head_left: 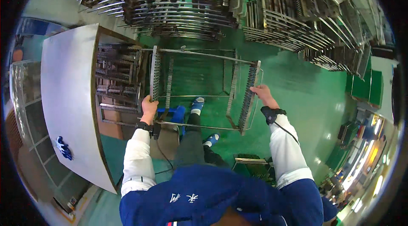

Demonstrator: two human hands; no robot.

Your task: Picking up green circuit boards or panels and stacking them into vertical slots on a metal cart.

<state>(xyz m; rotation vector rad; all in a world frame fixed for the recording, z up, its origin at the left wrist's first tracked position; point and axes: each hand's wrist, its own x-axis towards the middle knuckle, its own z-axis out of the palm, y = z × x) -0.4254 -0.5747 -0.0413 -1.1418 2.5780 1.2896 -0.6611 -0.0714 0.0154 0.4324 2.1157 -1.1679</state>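
Note:
An open metal rack (pixel 250 94) with slotted, comb-like side bars is held up in front of me above the green floor. Thin round rods join its two toothed sides. My left hand (pixel 148 109) is closed round the lower part of its left side bar. On the opposite side, my right hand (pixel 263 94) grips the right side bar about midway, with the fingers curled onto the metal. Each wrist wears a black band with a device, and a cable runs from it. Between the rods, my legs and blue shoes (pixel 197 105) show below.
At my left stands a cabinet with a pale panel (pixel 70 94); similar racks (pixel 119 73) are stacked inside it. More metal racks (pixel 178 11) crowd the far side, with another pile (pixel 289 30) at far right. A blue object (pixel 176 114) lies near my feet, and a green crate (pixel 255 168) sits behind.

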